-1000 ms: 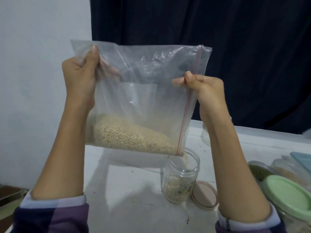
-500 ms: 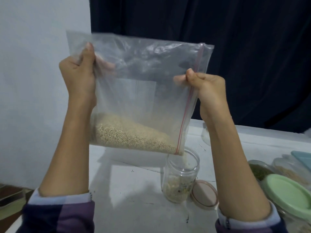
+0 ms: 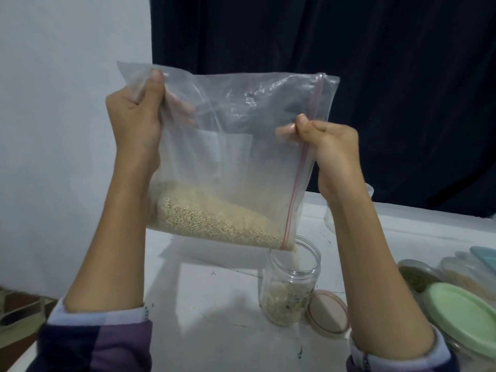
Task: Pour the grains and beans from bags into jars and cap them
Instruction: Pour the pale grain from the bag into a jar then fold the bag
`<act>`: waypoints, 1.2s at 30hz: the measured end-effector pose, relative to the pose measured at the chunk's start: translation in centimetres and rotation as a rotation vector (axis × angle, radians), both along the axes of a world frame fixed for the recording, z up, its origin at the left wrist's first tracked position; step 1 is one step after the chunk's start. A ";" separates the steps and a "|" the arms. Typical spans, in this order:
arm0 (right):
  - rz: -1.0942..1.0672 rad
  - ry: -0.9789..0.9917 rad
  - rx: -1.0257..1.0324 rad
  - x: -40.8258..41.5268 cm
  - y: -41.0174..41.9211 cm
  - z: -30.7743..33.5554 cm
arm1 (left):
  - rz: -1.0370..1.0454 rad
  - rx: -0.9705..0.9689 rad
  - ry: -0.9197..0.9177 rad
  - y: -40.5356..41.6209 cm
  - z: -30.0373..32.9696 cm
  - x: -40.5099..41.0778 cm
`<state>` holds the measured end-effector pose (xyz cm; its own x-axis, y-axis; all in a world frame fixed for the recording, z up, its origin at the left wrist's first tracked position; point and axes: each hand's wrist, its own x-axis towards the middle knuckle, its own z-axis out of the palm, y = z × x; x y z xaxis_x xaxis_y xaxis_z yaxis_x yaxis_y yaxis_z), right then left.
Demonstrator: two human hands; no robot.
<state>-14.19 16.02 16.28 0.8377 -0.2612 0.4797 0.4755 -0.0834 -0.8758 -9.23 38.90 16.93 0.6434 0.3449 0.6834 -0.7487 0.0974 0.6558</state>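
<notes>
Clear plastic bag [image 3: 236, 157] tipped, grain trickling into the jar [image 3: 291, 285].
My left hand [image 3: 135, 114] grips the bottom corner; my right hand [image 3: 328, 146] pinches the zip edge. I'd keep the spout over the mouth.

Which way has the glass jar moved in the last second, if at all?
No. The jar stands in the same spot, just left of the pink lid lying on the table, as in the earlier pictures, with the bag pouring into it.
</notes>
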 end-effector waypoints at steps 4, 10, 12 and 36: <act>-0.049 -0.012 0.031 0.1 0.4 0.0 | 0.002 -0.037 -0.008 -0.5 0.0 -0.2; -0.055 0.002 0.027 -0.2 0.2 0.2 | -0.001 -0.027 -0.011 -0.8 0.1 -0.4; -0.033 0.016 0.004 -0.2 0.0 0.2 | -0.017 -0.006 -0.013 -1.0 0.0 -0.1; -0.024 -0.001 0.025 -0.2 0.4 0.0 | -0.009 -0.085 -0.032 -0.9 0.3 -0.3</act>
<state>-14.35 16.37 16.24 0.8301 -0.2934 0.4741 0.4749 -0.0735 -0.8770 -9.52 38.03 17.28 0.6249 0.3967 0.6724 -0.7681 0.1583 0.6205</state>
